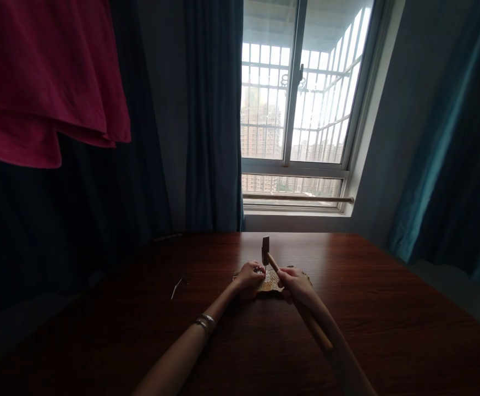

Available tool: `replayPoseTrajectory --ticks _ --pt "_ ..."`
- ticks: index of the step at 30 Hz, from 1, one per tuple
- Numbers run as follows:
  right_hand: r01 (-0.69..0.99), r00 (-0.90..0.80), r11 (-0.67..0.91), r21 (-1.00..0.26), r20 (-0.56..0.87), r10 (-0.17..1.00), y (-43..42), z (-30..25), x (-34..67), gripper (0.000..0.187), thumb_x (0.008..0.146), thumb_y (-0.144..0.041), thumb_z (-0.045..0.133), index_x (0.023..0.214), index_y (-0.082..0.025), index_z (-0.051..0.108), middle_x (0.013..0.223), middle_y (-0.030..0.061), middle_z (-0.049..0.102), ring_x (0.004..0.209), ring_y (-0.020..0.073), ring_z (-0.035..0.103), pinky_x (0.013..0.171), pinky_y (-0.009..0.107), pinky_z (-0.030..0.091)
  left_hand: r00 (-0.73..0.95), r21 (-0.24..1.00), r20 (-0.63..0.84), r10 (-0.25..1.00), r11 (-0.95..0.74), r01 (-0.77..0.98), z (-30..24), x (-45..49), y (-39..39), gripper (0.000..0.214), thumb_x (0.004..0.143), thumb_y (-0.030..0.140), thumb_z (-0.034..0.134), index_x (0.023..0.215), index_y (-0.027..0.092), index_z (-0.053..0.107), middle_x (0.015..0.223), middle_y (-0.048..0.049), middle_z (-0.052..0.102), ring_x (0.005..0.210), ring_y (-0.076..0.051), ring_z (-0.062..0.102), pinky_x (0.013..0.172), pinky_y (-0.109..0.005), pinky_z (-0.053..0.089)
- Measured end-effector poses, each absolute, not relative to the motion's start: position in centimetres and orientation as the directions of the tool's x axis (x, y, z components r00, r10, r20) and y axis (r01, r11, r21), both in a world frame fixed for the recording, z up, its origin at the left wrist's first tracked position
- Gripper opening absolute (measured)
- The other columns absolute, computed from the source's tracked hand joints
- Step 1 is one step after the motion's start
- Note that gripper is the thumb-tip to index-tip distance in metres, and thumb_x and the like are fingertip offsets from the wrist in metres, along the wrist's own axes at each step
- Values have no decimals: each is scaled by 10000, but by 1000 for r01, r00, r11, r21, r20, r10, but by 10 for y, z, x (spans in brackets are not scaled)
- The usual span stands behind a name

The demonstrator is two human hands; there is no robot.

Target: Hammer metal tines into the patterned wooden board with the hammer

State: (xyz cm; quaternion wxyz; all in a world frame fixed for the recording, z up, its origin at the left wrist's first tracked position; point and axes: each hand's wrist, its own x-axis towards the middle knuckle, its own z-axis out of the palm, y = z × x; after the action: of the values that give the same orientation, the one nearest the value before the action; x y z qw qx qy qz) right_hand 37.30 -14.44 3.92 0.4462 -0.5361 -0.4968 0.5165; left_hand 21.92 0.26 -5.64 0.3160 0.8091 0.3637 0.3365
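Observation:
My right hand [295, 286] is closed round the wooden handle of a small hammer [266, 250], whose metal head stands just above my left hand. The handle runs back along my right forearm. My left hand [249, 275] is pinched shut on something small I cannot make out, pressed onto a pale, speckled flat piece [270, 283] that lies on the dark wooden table [367, 308]. A bracelet sits on my left wrist.
A thin metal tool [177, 286] lies on the table to the left. Behind the table are a bright barred window [301, 110], dark blue curtains [213, 121] on both sides and a red cloth [42, 77] hanging at the upper left.

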Motion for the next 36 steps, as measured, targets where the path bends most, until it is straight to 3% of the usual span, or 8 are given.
replayPoseTrajectory --ticks 9,15,21,36 --pt "105 4 -94 -990 -94 996 -144 40 371 198 782 -363 476 719 -176 491 551 -57 458 302 40 374 281 171 260 506 760 309 805 -529 378 -58 220 4 179 649 266 619 742 152 720 855 -36 655 782 -163 597 728 -231 438" --pt "26 17 -33 -999 -33 999 -145 42 371 233 768 -408 483 794 -178 506 585 -62 459 320 38 374 283 167 268 502 773 320 803 -528 352 -58 219 4 188 652 281 626 746 150 722 856 -34 651 784 -162 601 715 -225 436" --pt "130 18 -96 -987 -94 995 -146 43 370 233 757 -394 524 786 -166 558 543 -50 486 323 38 376 302 164 274 492 780 296 819 -505 371 -58 220 5 182 640 274 631 727 143 724 846 -42 658 759 -163 601 688 -227 441" --pt "13 4 -68 -998 -68 998 -142 39 373 207 790 -390 475 778 -185 504 583 -61 457 316 42 371 290 176 271 490 771 326 809 -527 357 -60 220 5 172 643 255 628 740 155 729 856 -37 657 780 -162 605 721 -228 441"
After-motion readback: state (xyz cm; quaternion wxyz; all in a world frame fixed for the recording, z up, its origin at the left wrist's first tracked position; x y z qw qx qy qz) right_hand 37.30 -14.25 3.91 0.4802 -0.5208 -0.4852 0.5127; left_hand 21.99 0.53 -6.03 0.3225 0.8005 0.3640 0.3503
